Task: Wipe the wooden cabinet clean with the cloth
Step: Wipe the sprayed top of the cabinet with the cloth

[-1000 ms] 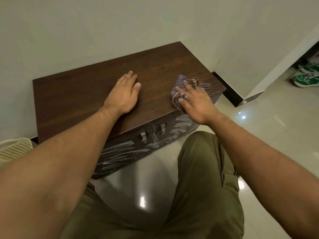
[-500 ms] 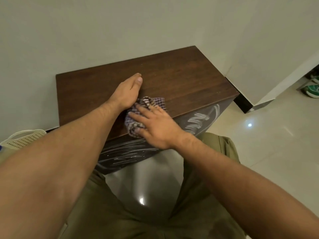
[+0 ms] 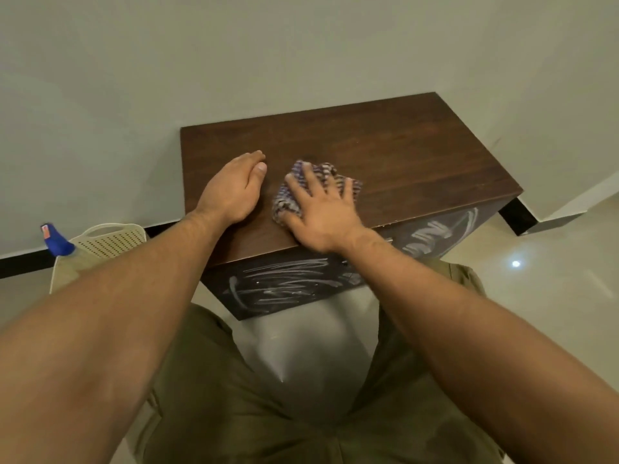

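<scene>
A low dark wooden cabinet stands against the wall. Its front face shows white smeared streaks. A crumpled checked cloth lies on the top near the front edge, left of the middle. My right hand presses flat on the cloth with fingers spread, covering most of it. My left hand rests palm down on the bare wood just left of the cloth, with the fingers together.
A cream perforated plastic basket sits on the floor at the left with a blue-capped spray bottle in front of it. Glossy floor tiles extend to the right. My knees in olive trousers are below the cabinet.
My right hand slid the cloth from the cabinet's right end leftwards to beside my left hand. The view has shifted, so the cabinet now sits further right in frame.
</scene>
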